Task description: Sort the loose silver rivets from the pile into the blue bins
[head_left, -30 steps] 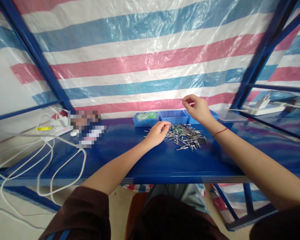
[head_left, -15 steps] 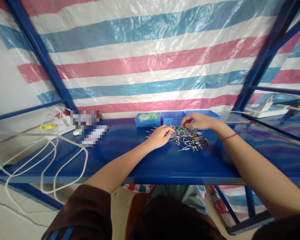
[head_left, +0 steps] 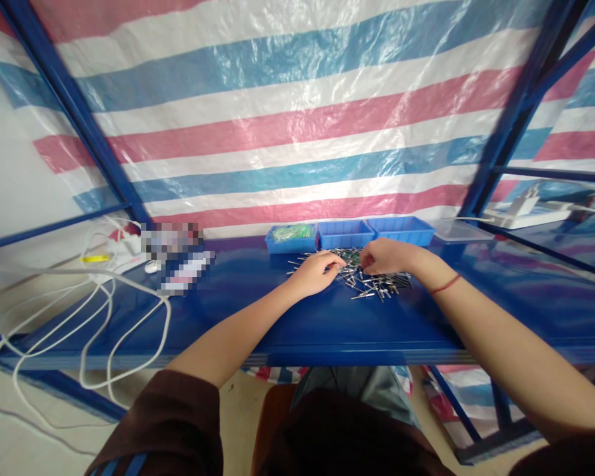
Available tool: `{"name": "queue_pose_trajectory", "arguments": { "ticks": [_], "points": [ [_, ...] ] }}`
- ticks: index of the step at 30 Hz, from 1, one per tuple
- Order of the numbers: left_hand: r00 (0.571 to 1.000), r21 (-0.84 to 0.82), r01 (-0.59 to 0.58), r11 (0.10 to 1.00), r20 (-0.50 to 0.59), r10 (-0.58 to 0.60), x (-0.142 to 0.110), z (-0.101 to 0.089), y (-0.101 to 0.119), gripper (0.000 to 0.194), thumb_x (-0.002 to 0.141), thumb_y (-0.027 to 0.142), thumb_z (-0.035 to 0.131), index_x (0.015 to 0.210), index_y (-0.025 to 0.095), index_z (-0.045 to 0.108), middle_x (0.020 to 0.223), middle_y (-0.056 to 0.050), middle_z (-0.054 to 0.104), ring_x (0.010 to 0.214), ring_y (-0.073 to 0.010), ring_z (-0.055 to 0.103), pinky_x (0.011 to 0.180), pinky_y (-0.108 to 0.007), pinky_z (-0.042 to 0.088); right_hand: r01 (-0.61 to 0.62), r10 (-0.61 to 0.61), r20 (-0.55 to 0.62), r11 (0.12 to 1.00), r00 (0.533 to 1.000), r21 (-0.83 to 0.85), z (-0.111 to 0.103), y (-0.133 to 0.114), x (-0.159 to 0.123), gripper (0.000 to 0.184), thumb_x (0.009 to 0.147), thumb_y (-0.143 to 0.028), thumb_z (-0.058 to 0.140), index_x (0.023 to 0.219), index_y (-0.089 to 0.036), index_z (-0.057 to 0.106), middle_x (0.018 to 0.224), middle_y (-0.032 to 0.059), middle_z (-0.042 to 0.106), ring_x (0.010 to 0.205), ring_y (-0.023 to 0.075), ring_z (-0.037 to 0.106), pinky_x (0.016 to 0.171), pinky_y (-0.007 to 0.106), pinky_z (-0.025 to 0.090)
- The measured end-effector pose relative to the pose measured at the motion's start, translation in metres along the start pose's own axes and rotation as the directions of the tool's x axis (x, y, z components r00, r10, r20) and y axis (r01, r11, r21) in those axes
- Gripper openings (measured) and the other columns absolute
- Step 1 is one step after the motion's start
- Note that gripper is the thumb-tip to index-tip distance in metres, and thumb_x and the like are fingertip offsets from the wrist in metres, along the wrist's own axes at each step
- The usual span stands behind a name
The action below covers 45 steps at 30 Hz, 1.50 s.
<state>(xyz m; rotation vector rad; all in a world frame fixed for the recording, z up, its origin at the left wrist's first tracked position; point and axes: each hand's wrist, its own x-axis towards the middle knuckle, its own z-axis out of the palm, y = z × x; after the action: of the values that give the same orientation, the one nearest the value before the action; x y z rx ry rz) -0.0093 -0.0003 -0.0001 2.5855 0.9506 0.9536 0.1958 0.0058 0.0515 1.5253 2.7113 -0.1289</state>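
Note:
A heap of silvery blind rivets, thin metal pins with thicker ends, lies on the blue tabletop, with some small green pieces among them. At the heap's left side, my left hand rests with its thumb and fingers closed together; whatever they pinch is too small to make out. My right hand reaches down into the right part of the heap, fingers bent and pressed together. Its fingertips are partly hidden, and I cannot make out anything between them.
Behind the heap stand three blue bins: a left bin with green and clear items, a middle bin and a right bin. A clear plastic lid lies farther right. White cables hang over the table's left edge.
My right hand has come down from above the back of the heap into the rivets, its fingers closing. My left hand stays almost where it was.

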Motion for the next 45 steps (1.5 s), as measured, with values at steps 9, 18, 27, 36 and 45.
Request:
{"name": "queue_pose_trajectory", "arguments": {
  "ticks": [9, 18, 27, 36, 45],
  "points": [
    [1.0, 0.002, 0.0, 1.0, 0.006, 0.0, -0.001, 0.0, 0.0, 0.021, 0.086, 0.018, 0.046, 0.093, 0.017, 0.066, 0.093, -0.005, 0.065, 0.086, -0.0147, 0.061, 0.083, -0.029, 0.047, -0.038, 0.038, -0.011, 0.999, 0.999, -0.027, 0.001, -0.002, 0.002, 0.02, 0.071, -0.019, 0.055, 0.081, -0.015, 0.071, 0.08, 0.0085, 0.07, 0.074, 0.0208, 0.063, 0.064, 0.028, 0.042],
    [1.0, -0.019, -0.026, 0.999, 0.013, 0.026, -0.001, 0.001, -0.002, 0.021, 0.086, 0.018, 0.046, 0.093, 0.017, 0.066, 0.093, -0.005, 0.065, 0.084, -0.0145, 0.061, 0.08, -0.029, 0.047, -0.005, 0.005, -0.005, 0.997, 1.0, 0.083, 0.008, 0.003, 0.005, 0.021, 0.073, -0.03, 0.058, 0.08, -0.014, 0.069, 0.078, 0.0077, 0.069, 0.071, 0.0187, 0.062, 0.06, 0.026, 0.04],
    [0.999, -0.002, -0.029, 1.0, 0.024, 0.029, -0.001, 0.002, -0.002, 0.022, 0.085, 0.017, 0.046, 0.092, 0.017, 0.066, 0.094, -0.005, 0.066, 0.086, -0.014, 0.061, 0.081, -0.027, 0.047, 0.037, -0.037, 0.004, 0.995, 0.999, 0.089, 0.012, -0.003, 0.006, 0.011, 0.067, -0.02, 0.054, 0.071, -0.014, 0.063, 0.068, 0.0057, 0.064, 0.063, 0.0161, 0.057, 0.056, 0.025, 0.037],
    [0.979, -0.077, 0.187, 0.979, -0.065, -0.192, 0.0, -0.004, 0.008, 0.033, 0.089, 0.037, 0.042, 0.104, 0.017, 0.065, 0.099, -0.006, 0.069, 0.089, -0.0179, 0.063, 0.082, -0.028, 0.046, 0.275, -0.221, -0.164, 0.733, 0.961, 0.623, -0.004, -0.02, -0.01, 0.017, 0.076, -0.027, 0.05, 0.086, -0.017, 0.058, 0.073, 0.0027, 0.065, 0.063, 0.0117, 0.055, 0.057, 0.024, 0.041],
    [0.97, -0.133, 0.231, 0.964, -0.043, -0.238, 0.002, -0.001, -0.003, 0.026, 0.085, 0.028, 0.047, 0.094, 0.017, 0.068, 0.092, -0.003, 0.071, 0.084, -0.0177, 0.064, 0.08, -0.028, 0.046, 0.34, -0.2, -0.303, 0.773, 0.932, 0.535, 0.012, -0.03, -0.001, 0.011, 0.074, -0.021, 0.053, 0.079, -0.015, 0.061, 0.068, 0.0003, 0.061, 0.06, 0.0096, 0.052, 0.059, 0.025, 0.04]
  ]
}}
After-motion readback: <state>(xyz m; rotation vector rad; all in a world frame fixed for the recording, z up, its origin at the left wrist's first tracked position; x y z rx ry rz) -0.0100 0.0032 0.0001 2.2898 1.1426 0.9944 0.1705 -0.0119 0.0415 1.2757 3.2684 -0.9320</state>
